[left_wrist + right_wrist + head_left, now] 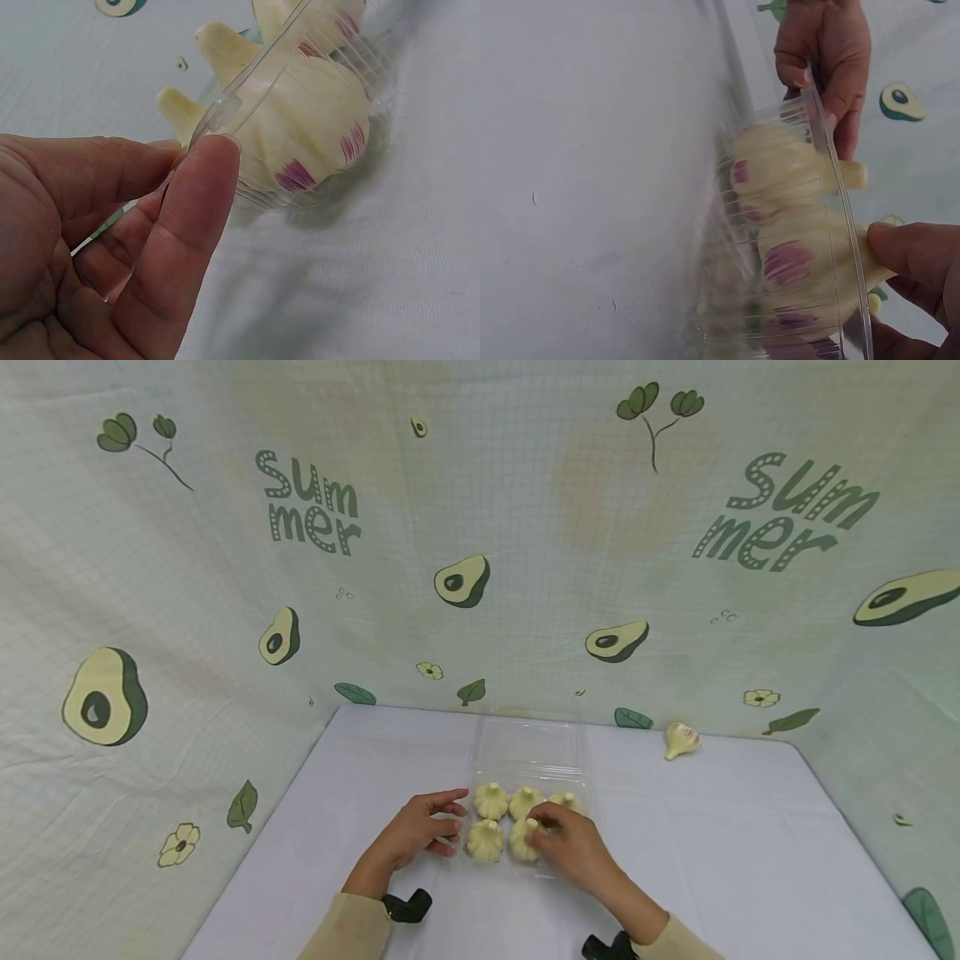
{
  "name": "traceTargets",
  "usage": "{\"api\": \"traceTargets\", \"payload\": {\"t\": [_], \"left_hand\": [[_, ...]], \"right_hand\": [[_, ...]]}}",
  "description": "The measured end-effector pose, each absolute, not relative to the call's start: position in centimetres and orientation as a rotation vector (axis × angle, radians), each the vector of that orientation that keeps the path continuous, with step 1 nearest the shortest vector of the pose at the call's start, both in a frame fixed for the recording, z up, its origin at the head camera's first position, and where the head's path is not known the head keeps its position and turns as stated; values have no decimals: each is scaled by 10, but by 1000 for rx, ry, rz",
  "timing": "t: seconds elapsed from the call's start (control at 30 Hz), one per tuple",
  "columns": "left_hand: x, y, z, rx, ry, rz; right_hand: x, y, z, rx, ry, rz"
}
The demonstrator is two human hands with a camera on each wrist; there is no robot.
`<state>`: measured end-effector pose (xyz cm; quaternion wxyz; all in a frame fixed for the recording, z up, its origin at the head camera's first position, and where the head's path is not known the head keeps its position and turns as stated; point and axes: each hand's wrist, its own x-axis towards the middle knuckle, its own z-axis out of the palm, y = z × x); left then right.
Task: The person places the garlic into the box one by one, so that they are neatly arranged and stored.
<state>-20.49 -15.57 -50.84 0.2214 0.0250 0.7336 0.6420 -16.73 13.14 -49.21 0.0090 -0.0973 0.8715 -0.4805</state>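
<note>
Several pale garlic bulbs with purple streaks sit stem-up in two rows in a clear plastic container, its lid laid back. At the container's left side, my left hand pinches the thin clear rim between thumb and finger, as the left wrist view shows. With its thumb and fingers, my right hand pinches the stem of a garlic bulb in the near row. This bulb sits within the container walls. The right hand partly covers another bulb in the far row.
A single garlic bulb lies outside the container, at the back right of the white table. A printed cloth with avocados hangs behind and along the sides. A black wrist camera is on the left wrist.
</note>
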Motion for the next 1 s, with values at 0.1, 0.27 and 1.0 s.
{"api": "traceTargets", "payload": {"t": [0.1, 0.27, 1.0], "left_hand": [[-204, -156, -508, 70, 2026, 1775], [-205, -155, -508, 64, 2030, 1774], [-206, -154, -508, 62, 2041, 1763]], "right_hand": [[-168, 131, -494, -336, 2738, -1470], [-167, 131, -495, -382, 2744, -1422], [-169, 130, -498, -465, 2721, -1381]]}}
